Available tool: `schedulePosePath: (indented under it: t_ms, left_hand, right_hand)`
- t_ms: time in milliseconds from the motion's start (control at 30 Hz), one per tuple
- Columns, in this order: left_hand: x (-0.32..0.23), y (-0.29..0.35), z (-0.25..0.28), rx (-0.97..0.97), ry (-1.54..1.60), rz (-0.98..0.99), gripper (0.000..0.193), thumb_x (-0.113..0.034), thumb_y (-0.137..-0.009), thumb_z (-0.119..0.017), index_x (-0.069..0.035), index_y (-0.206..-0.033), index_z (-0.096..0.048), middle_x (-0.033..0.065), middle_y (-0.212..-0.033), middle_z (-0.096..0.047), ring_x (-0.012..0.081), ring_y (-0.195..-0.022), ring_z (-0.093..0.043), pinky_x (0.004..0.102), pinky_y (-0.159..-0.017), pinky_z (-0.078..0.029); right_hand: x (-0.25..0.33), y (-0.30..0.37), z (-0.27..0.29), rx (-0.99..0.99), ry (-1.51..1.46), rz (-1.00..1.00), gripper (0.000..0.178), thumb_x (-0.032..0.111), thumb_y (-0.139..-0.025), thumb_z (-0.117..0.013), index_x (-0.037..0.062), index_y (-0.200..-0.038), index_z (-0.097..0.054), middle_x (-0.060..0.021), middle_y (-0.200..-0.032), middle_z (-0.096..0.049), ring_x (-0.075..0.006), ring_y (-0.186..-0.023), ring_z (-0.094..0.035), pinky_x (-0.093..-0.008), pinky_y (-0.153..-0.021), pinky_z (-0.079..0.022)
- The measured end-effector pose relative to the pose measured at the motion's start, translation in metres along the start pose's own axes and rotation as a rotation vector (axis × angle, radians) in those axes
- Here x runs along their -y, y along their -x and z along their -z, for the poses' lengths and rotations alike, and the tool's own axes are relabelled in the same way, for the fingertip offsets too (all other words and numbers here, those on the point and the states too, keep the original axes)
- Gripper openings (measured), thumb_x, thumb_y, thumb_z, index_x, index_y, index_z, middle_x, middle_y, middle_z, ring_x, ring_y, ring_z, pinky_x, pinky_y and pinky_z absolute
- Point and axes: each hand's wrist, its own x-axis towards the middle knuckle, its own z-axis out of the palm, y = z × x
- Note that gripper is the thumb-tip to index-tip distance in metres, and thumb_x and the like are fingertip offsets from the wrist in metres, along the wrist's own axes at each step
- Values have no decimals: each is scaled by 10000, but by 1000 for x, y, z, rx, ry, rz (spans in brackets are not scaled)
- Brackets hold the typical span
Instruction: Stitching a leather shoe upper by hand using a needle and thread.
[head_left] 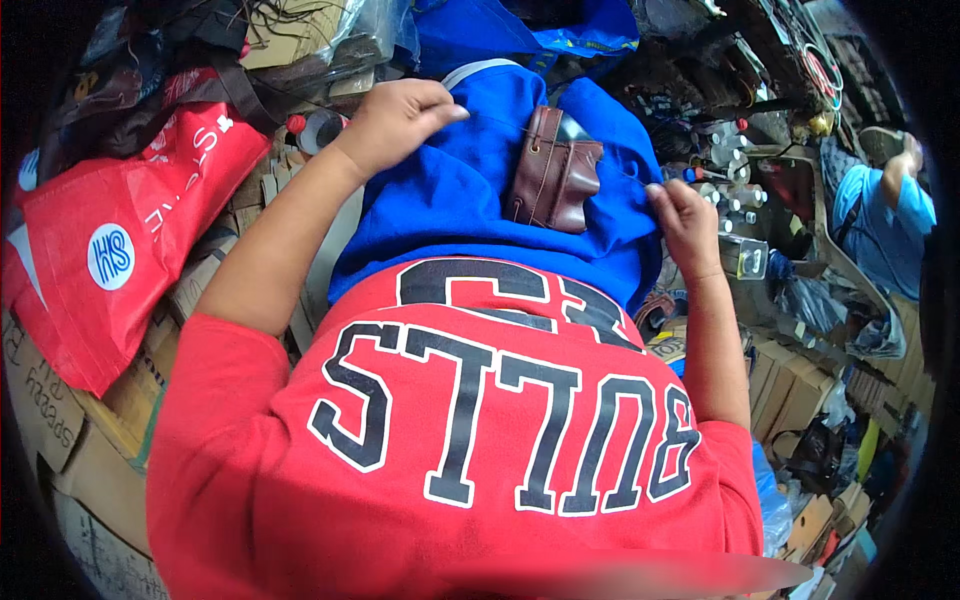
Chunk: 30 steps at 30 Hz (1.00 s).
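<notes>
A folded piece of brown leather rests on my lap, over blue shorts. It has a small metal-rimmed hole near its left edge, a cord-like line across it and a wavy right edge. Up and to the left of the leather, my left hand is closed in a pinch. On the other side my right hand is pinched too, a little lower. A thin dark thread, only faintly visible, stretches from the leather toward the fingertips of both hands. Neither hand touches the leather.
A red shopping bag stands at the left above cardboard. Several small bottles cluster at the right. A blue bag lies beyond my knees. Another person in a light blue shirt is at the far right.
</notes>
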Motion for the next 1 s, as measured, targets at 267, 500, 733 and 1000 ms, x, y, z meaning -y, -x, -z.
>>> schedulePosePath:
  t_ms: [267, 500, 733, 1000]
  left_hand:
    - [-1, -23, 31, -375, -47, 408, 705, -193, -779, -708, -97, -1391, -369, 221, -1279, -454, 345, -1238, -415, 403, -1034, -362]
    - [-106, -80, 13, -194, 532, -65, 199, -32, -780, -701, -50, -979, -697, 105, -957, -679, 191, -874, -653, 310, -790, -508]
    - [-69, -93, 10, -318, 404, 131, 140, -34, -818, -670, -37, -953, -706, 69, -855, -654, 125, -725, -641, 229, -642, -520]
    - [-53, -74, -1, -283, 455, 217, 119, -43, -780, -714, -37, -897, -693, 14, -801, -630, 72, -686, -574, 209, -634, -466]
  right_hand:
    - [38, -25, 27, -267, -792, 92, 438, 338, -1011, -369, 45, -1295, -531, -112, -1218, -606, -149, -1117, -532, -305, -1026, -325]
    - [109, -59, 11, -250, -554, 571, 520, 426, -990, -371, 53, -1327, -504, -119, -1401, -449, -230, -1328, -370, -360, -1107, -235]
    - [122, -57, 1, -519, -705, 434, 403, 351, -844, -651, 135, -1184, -637, -96, -1187, -603, -260, -1127, -548, -380, -992, -372]
    - [113, -47, -36, -212, 52, 383, 149, 251, -766, -697, 146, -870, -675, -57, -918, -578, -254, -936, -538, -401, -809, -388]
